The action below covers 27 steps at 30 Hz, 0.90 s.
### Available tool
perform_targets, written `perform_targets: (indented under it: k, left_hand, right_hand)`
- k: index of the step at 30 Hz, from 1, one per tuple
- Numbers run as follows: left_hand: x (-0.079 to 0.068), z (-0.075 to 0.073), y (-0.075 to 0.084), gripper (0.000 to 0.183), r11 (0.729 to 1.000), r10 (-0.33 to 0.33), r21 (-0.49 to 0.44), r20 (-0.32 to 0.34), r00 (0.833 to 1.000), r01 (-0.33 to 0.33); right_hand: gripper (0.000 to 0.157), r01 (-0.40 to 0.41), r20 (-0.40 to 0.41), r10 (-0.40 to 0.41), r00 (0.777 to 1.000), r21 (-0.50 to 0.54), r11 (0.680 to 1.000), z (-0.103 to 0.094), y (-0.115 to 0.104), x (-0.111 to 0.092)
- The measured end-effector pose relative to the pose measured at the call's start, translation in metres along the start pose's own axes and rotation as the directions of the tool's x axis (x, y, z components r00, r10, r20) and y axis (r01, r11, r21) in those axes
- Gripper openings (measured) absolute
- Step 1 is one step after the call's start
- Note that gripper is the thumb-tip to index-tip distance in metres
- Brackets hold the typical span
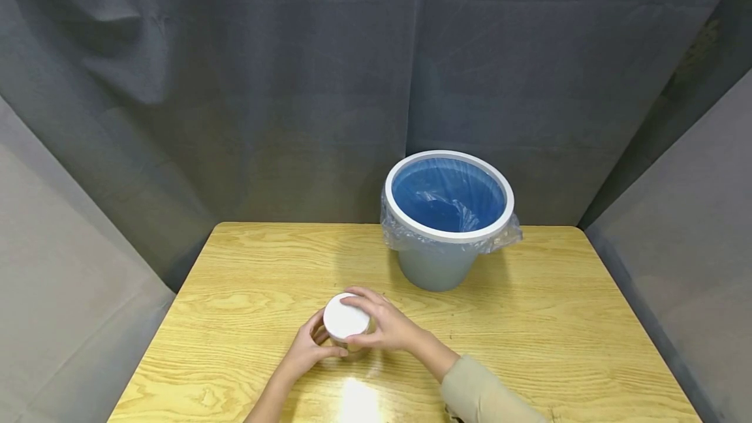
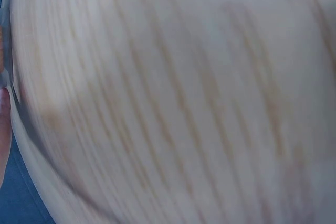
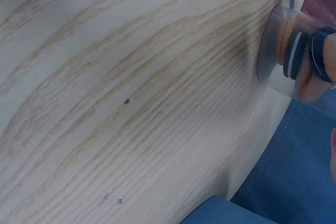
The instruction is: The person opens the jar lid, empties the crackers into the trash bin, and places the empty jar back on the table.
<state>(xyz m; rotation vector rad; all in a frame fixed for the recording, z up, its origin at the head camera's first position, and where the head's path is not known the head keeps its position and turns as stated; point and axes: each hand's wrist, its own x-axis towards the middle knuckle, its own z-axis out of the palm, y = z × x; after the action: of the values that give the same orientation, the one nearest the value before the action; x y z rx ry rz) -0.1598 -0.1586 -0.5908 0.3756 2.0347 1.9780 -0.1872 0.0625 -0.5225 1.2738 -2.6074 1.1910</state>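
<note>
A clear jar (image 3: 269,59) with a white lid (image 1: 346,316) stands on the wooden table. Through its wall I see several round cookies (image 3: 295,55), some tan and some dark with a pale layer, likely sandwich cookies. My left hand (image 1: 307,348) holds the jar from its left side, thumb in front. From the right, my right hand (image 1: 384,324) curls its fingers and thumb round the lid's edge. The left wrist view catches only a sliver of the jar and a finger (image 2: 4,129) at its left edge.
Behind the jar, to the right, a grey bin (image 1: 435,269) with a white rim and a clear plastic liner stands on the table (image 1: 235,292). Dark grey curtains (image 1: 294,83) hang behind the table, and paler grey panels (image 1: 70,266) flank both sides.
</note>
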Motion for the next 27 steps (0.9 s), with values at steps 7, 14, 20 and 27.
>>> perform_targets:
  k: [7, 14, 20, 27]
  left_hand:
    - [-0.0001, -0.0009, -0.0014, 0.086, 1.000, -0.004, -0.004, 0.006, 1.000, 0.004]
    - [0.0002, -0.0012, -0.0013, 0.086, 1.000, -0.007, -0.014, 0.014, 1.000, 0.007]
    - [0.0001, -0.0012, -0.0010, 0.086, 1.000, -0.006, -0.011, 0.018, 1.000, 0.006]
    - [0.0000, -0.0016, -0.0029, 0.085, 1.000, -0.004, -0.017, 0.027, 1.000, 0.004]
  right_hand:
    - [0.064, -0.007, 0.036, 0.007, 0.999, -0.003, 1.000, -0.0029, 0.0017, 0.0024]
    - [0.063, 0.027, 0.046, -0.029, 0.999, 0.029, 0.999, -0.0052, 0.0042, 0.0040]
    - [0.061, 0.069, 0.042, -0.072, 0.997, 0.055, 0.996, -0.0063, 0.0065, 0.0065]
    - [0.060, 0.075, 0.071, -0.083, 0.994, 0.120, 0.990, -0.0073, 0.0089, 0.0101]
